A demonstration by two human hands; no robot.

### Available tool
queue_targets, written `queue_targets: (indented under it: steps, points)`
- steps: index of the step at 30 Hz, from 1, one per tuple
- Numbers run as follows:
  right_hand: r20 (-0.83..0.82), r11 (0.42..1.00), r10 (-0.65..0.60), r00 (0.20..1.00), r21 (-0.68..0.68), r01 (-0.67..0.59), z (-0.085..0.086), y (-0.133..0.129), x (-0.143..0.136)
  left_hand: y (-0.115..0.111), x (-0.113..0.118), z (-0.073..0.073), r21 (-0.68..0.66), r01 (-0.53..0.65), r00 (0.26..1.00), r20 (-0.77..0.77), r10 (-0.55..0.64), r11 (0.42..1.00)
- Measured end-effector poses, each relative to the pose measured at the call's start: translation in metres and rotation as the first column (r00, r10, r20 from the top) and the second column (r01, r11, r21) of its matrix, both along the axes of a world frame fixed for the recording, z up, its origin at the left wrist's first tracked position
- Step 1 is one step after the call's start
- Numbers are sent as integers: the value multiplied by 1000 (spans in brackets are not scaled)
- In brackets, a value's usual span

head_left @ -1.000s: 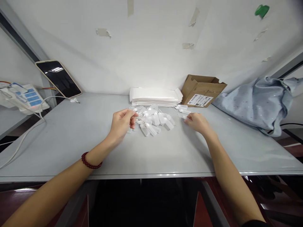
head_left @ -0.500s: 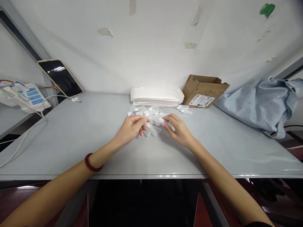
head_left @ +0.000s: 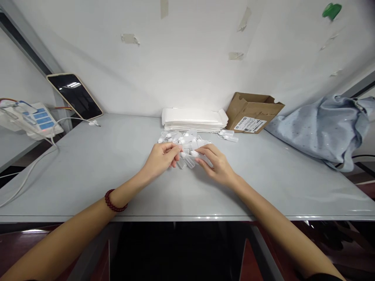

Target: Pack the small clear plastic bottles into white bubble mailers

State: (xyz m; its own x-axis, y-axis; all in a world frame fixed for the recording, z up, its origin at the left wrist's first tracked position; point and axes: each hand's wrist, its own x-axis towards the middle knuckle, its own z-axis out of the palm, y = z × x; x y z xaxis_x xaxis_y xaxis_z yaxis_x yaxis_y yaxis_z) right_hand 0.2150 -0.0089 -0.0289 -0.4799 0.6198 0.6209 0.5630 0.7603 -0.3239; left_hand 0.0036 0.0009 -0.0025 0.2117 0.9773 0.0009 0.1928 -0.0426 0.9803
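Note:
Several small translucent bottles with white caps (head_left: 187,137) lie in a loose pile on the grey table (head_left: 117,164). At the pile's left front, my left hand (head_left: 165,156) is pinched closed; whatever its fingertips hold is too small to make out. My right hand (head_left: 214,162) grips a white-capped bottle (head_left: 194,153) at the pile's right front, its cap showing at the fingertips and its body partly hidden by the fingers. Two more bottles (head_left: 230,136) lie apart, to the right of the pile.
A stack of flat white packets (head_left: 193,117) stands behind the pile. Beside it are an open cardboard box (head_left: 254,111) and a light blue cloth bag (head_left: 319,128). At left, a phone (head_left: 75,95) leans on the wall near a white cable (head_left: 26,177) and power strip (head_left: 41,119).
My right hand has moved slightly left and down with the bottle, bringing it nearer my left hand. My left hand has barely moved.

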Motion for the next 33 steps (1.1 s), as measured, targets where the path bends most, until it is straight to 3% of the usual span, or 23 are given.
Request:
queue_targets:
  steps: [4,14,33]
  points:
    - [-23,1000,7,1000,3,-7,1,-1,0,0,0,0,19,0,1000,12,0,1000]
    - [-13,999,28,1000,-30,-28,0,-2,0,-2,-2,2,94,159,987,-26,-157,983]
    - [7,997,53,999,-56,-53,2,-6,-2,0,-2,-2,99,152,987,-59,-147,983]
